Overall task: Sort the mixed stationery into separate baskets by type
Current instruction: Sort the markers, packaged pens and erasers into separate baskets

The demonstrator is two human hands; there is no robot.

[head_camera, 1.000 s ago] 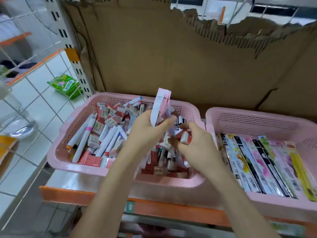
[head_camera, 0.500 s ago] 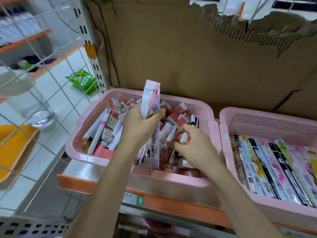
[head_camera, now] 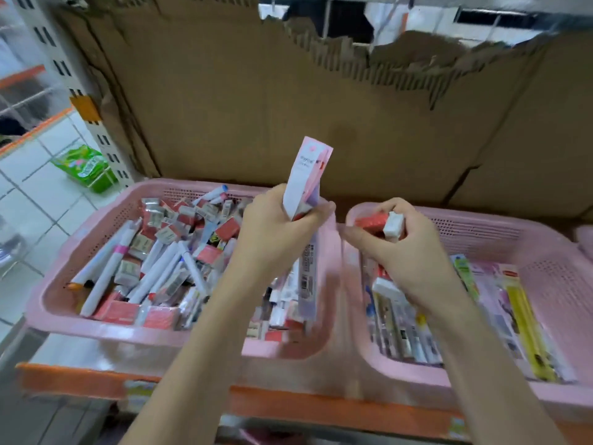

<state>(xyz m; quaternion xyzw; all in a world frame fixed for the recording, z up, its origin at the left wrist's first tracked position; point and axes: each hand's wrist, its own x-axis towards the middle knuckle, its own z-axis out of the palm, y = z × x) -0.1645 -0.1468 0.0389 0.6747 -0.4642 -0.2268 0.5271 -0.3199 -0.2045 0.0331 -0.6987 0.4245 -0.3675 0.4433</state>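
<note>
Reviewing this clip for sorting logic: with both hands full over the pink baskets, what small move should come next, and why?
Probably lay the flat pink-and-white packs gripped in the left hand into the right pink plastic basket, since it already holds long flat packs lying side by side. The right hand grips small red-and-white erasers, a type still heaped in the left pink plastic basket.

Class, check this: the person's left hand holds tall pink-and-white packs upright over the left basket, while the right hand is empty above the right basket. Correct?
Not quite. In the head view the right hand is not empty: it grips small red-and-white boxes above the right basket. The left hand does hold the tall packs over the left basket.
</note>
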